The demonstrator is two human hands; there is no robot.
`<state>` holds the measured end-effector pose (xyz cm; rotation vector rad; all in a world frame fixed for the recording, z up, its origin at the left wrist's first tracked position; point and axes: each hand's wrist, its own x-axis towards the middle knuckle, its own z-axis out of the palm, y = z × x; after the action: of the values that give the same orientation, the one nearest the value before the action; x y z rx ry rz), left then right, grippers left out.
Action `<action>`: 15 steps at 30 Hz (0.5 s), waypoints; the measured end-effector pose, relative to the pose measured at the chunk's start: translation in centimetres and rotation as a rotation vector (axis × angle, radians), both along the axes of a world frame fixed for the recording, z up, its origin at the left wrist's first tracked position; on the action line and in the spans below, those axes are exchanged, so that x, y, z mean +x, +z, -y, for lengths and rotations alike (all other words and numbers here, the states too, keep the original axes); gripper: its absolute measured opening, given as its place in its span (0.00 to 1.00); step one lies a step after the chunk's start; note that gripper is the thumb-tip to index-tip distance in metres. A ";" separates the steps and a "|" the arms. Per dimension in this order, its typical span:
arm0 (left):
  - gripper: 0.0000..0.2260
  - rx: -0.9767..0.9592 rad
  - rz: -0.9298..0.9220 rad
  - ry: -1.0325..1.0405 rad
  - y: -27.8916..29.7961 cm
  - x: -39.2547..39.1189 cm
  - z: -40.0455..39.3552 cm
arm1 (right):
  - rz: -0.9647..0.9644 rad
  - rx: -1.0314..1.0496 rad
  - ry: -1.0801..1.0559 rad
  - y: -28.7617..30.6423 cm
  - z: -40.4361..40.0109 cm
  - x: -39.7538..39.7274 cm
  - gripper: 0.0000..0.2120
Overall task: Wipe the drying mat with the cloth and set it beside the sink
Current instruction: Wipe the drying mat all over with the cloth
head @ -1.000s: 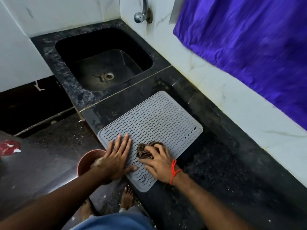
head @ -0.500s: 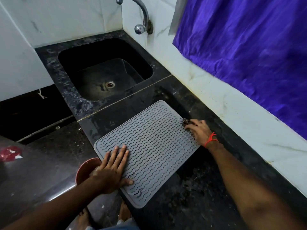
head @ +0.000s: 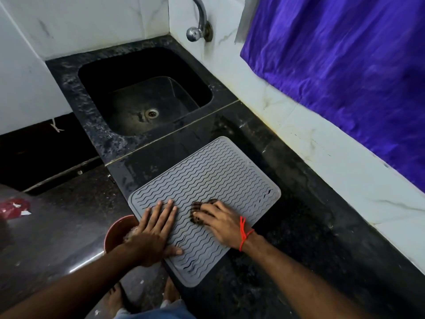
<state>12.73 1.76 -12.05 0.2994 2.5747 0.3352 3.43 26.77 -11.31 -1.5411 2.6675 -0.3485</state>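
The left hand (head: 154, 231) lies flat on the near-left part of the drying mat (head: 213, 187), its fingers straight and slightly spread, the thumb reaching out to the right along the mat's ridges. The right hand (head: 220, 221) rests on the mat just to the right of it, fingers curled over a small dark cloth (head: 198, 211) that it presses onto the mat surface; only the cloth's far and left edges show from under the fingers. A red thread (head: 244, 233) is tied round the right wrist.

The mat is grey, with wavy ridges, and lies flat on the dark stone desk (head: 299, 238), turned at an angle so that one corner points toward the near edge. Its near-left edge reaches the desk's edge by the left hand. Its far corner lies near the seam between the desk and the sink (head: 147, 93), not touching the basin. The sink is a dark square basin at the far left, with a round metal drain in its bottom and a chrome tap (head: 199, 24) on the white wall above its far-right corner.

A reddish-brown bowl (head: 117, 229) sits below the desk edge, partly hidden by the left wrist. A purple curtain (head: 345, 65) hangs along the right wall. Bare feet show on the floor at the near edge.
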 end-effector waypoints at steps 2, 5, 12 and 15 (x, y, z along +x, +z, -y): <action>0.53 -0.005 -0.012 -0.001 -0.2 0.1 0.1 | -0.005 0.016 0.016 -0.2 -1.6 -2.9 0.19; 0.53 -0.004 -0.042 0.008 0.0 0.1 0.1 | -0.040 0.020 -0.088 -0.1 -4.6 -8.2 0.20; 0.53 -0.012 -0.092 0.064 0.6 0.3 0.5 | 0.020 0.021 -0.773 0.9 -6.1 -14.8 0.19; 0.63 -0.042 -0.050 0.280 1.0 0.4 1.1 | -0.001 -0.066 -0.574 1.4 0.2 -9.4 0.21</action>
<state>13.13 0.68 -11.03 -0.0704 2.6719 0.3763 -6.01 26.58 -9.89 -0.7470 3.0773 -0.4529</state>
